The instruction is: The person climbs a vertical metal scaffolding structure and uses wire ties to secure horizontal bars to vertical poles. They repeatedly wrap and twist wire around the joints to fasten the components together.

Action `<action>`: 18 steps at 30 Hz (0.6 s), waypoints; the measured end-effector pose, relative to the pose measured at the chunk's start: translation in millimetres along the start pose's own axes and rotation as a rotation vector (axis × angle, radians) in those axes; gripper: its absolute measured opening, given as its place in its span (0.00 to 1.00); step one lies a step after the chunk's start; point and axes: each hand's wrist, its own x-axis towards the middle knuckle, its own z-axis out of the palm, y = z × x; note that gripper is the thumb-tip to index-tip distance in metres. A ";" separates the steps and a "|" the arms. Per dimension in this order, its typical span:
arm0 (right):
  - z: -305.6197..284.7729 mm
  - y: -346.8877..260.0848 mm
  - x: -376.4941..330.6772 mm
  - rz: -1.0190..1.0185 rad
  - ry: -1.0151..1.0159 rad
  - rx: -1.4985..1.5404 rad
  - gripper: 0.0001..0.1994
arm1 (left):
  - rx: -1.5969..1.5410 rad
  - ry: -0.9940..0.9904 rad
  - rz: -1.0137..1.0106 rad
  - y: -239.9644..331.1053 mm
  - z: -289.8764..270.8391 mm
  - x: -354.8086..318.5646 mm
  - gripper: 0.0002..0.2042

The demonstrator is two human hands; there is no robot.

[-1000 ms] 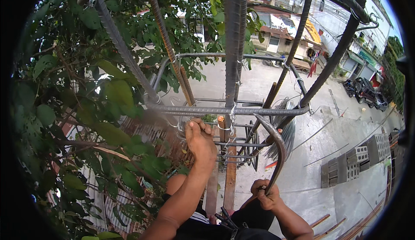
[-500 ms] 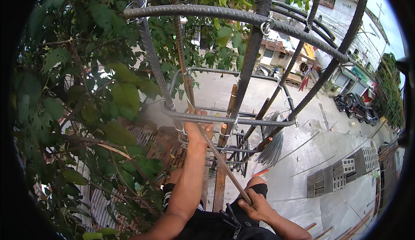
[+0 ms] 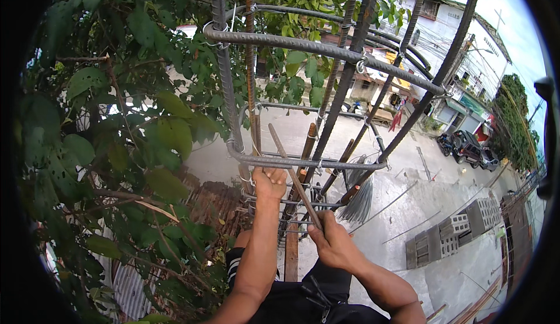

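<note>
My right hand (image 3: pixel 336 243) is wrapped round the lower end of a thin brown rod (image 3: pixel 300 192). The rod slants up and left, and its free tip rises above the lower steel stirrup (image 3: pixel 338 164). My left hand (image 3: pixel 269 182) is closed just under the left part of that stirrup, beside an upright rusty rebar (image 3: pixel 251 79). Its curled fingers hide whatever they grip. Loops of tie wire fasten the stirrups to the ribbed uprights. A higher stirrup (image 3: pixel 303 46) crosses the cage above both hands.
Leafy branches (image 3: pixel 146 131) crowd the left side. A bundle of grey wire (image 3: pixel 357 201) hangs right of the cage. A wooden plank (image 3: pixel 291 257) runs down near my legs. Concrete blocks (image 3: pixel 452 233) stand on the pavement below, with parked vehicles (image 3: pixel 469 149) farther off.
My right hand has moved up and left with the rod, whose tip now pokes above the lower stirrup. My left hand stays near the stirrup, now apart from the rod. The view has shifted slightly.
</note>
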 end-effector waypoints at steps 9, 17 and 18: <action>-22.3 -29.0 19.2 -0.043 -0.024 -0.147 0.19 | 0.049 -0.004 0.024 0.4 -5.4 5.8 0.19; -31.4 -36.1 5.7 -0.034 -0.010 -0.191 0.16 | 0.027 -0.030 0.010 1.5 -6.0 6.3 0.19; -31.8 -36.3 6.0 -0.008 -0.013 -0.205 0.15 | 0.029 -0.036 0.010 1.4 -5.6 6.4 0.19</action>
